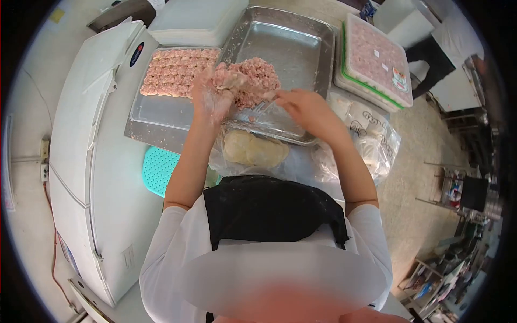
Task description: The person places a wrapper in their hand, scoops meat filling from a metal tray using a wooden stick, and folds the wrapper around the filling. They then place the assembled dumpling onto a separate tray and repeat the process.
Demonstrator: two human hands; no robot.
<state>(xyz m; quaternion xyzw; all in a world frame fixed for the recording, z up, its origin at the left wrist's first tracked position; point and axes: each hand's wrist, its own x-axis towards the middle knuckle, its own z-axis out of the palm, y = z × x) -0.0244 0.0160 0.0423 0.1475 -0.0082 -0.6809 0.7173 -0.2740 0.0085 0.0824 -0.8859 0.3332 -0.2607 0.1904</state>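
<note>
My left hand (211,98), which looks to be in a clear plastic glove, is closed around some meat filling and a pale wrapper at the left side of the metal tray (301,33). Pink minced meat (259,72) lies heaped in the tray beside it. Over the tray, my right hand (301,107) has its fingers pinched together on a thin tool, whose far end reaches toward the filling. Left of my left hand, a plastic tray (161,110) bears rows of filled dumplings (175,70). A stack of pale round wrappers (256,149) sits in front of the metal tray.
A lidded box of dumplings (377,56) stands at the right, above plastic bags with writing (371,132). Stacked white lids (196,21) are at the back left. A turquoise perforated basket (159,171) sits by my left forearm, next to a white freezer (89,124).
</note>
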